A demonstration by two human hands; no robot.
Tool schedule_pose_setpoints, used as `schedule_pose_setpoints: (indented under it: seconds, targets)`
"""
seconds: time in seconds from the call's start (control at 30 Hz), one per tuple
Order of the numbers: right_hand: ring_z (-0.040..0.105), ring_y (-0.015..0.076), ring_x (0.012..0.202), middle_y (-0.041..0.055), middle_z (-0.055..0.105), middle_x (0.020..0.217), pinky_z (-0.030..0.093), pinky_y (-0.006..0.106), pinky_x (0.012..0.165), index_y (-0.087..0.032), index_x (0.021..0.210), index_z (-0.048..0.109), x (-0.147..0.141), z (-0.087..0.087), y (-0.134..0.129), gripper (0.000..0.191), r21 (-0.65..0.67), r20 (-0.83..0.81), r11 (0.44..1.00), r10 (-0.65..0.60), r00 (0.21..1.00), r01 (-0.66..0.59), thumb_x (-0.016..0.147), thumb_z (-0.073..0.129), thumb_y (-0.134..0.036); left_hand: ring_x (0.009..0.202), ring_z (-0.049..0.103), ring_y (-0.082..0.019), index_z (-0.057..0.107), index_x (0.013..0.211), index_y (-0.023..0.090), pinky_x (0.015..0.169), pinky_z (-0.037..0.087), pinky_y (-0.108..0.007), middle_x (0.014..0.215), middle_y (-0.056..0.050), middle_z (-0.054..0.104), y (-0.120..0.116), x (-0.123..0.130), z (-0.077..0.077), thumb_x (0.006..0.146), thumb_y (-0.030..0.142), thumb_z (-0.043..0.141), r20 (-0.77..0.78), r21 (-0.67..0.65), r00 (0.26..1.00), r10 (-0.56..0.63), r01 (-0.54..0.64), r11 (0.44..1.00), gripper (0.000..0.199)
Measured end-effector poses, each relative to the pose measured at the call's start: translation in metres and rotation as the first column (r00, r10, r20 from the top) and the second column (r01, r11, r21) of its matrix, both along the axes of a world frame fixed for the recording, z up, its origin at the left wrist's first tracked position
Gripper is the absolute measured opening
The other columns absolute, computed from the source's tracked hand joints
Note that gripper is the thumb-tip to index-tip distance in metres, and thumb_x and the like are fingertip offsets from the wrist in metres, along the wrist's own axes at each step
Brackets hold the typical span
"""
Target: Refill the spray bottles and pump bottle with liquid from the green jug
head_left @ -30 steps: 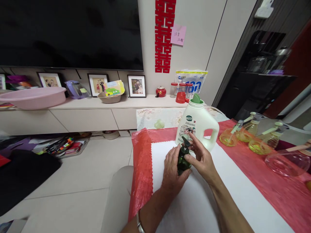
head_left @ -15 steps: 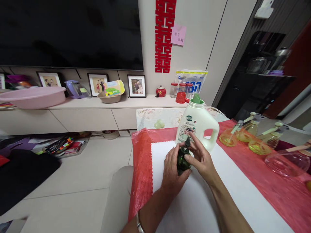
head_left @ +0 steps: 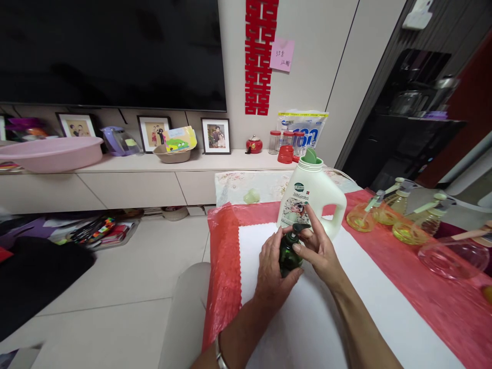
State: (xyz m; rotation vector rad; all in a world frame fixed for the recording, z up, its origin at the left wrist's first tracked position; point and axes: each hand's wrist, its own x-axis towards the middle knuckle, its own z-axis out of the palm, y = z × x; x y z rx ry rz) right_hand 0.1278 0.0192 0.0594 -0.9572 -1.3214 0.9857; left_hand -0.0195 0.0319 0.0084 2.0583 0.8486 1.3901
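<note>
A small dark green pump bottle (head_left: 289, 254) stands upright over the white sheet (head_left: 307, 318), between both hands. My left hand (head_left: 272, 266) is wrapped round its left side and lower body. On its right, my right hand (head_left: 317, 251) has its thumb on the shoulder and fingers behind the collar, with the index finger raised. The black nozzle (head_left: 301, 226) points to the right. Just behind the hands is a large pale green jug (head_left: 317, 192) with a green piece in its open mouth.
Clear bottles with pale pump heads (head_left: 428, 220) lie or stand on the red cover (head_left: 384, 241) at the right. Behind the table, a cabinet top (head_left: 215, 161) holds jars, framed photos and a pink basin (head_left: 54, 154).
The black nozzle has turned from pointing away to pointing right. My right index finger has lifted and shifted slightly right; my left hand keeps its hold.
</note>
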Motion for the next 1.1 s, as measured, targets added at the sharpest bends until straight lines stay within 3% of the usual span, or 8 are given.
schedule_pose_setpoints:
  seconds: [0.27,0.47,0.6,0.7,0.83,1.1]
  targets:
    - [0.057,0.0184,0.11,0.0038,0.058,0.111,0.043,0.034,0.105,-0.026,0.162,0.003,-0.0026,-0.0002,0.0053,0.118,0.05,-0.013,0.998,-0.042,0.999,0.042,0.077,0.084,-0.039,0.138,0.046,-0.034,0.022,0.155,0.022,0.114,0.039,-0.055,0.149,-0.017,0.048,0.0,0.0003,-0.0058,0.08,0.025,0.071,-0.011,-0.055,1.0,0.023,-0.024,0.998,0.089]
    - [0.057,0.0199,0.115,0.0062,0.06,0.118,0.042,0.037,0.107,-0.027,0.161,0.007,-0.0026,0.005,0.0012,0.102,0.013,0.0,1.0,0.016,1.0,-0.016,0.086,0.075,-0.039,0.139,0.045,-0.032,0.017,0.156,0.027,0.114,0.038,-0.054,0.151,-0.014,0.047,0.0001,0.0004,-0.0028,0.081,0.021,0.07,0.008,-0.019,1.0,0.001,0.0,1.0,0.093]
    - [0.057,0.0161,0.109,0.0019,0.06,0.107,0.04,0.033,0.109,-0.025,0.161,0.007,-0.004,0.0009,0.0048,0.109,0.043,-0.004,0.998,-0.036,0.999,0.036,0.081,0.08,-0.033,0.139,0.045,-0.033,0.019,0.156,0.025,0.114,0.038,-0.055,0.15,-0.016,0.047,0.0001,0.0003,-0.0051,0.081,0.024,0.072,0.0,-0.039,1.0,0.008,-0.008,0.999,0.092]
    - [0.057,0.0163,0.11,0.002,0.059,0.11,0.039,0.033,0.108,-0.025,0.161,0.005,-0.0039,0.001,0.005,0.112,0.056,0.002,0.998,-0.026,1.0,0.026,0.079,0.081,-0.034,0.139,0.045,-0.033,0.019,0.155,0.026,0.114,0.038,-0.055,0.151,-0.015,0.047,0.0003,0.0002,-0.0055,0.081,0.023,0.072,0.009,-0.045,1.0,0.005,-0.004,0.999,0.091]
    - [0.056,0.019,0.117,0.0061,0.059,0.118,0.04,0.035,0.108,-0.023,0.161,0.008,-0.0031,0.0048,0.0019,0.102,0.032,0.009,0.999,0.023,1.0,-0.023,0.086,0.075,-0.038,0.14,0.044,-0.032,0.017,0.156,0.027,0.115,0.037,-0.054,0.152,-0.014,0.046,0.0001,0.0,-0.0028,0.08,0.02,0.071,0.011,-0.036,1.0,-0.006,0.007,0.999,0.094]
    - [0.058,0.0156,0.104,0.0028,0.061,0.106,0.043,0.03,0.102,-0.02,0.16,0.016,-0.0018,-0.0005,0.007,0.103,0.043,-0.004,0.999,-0.028,1.0,0.028,0.081,0.08,-0.035,0.139,0.045,-0.032,0.017,0.155,0.027,0.115,0.038,-0.055,0.151,-0.014,0.048,-0.0006,0.0009,-0.0027,0.076,0.015,0.072,-0.005,-0.03,1.0,0.015,-0.015,0.999,0.097]
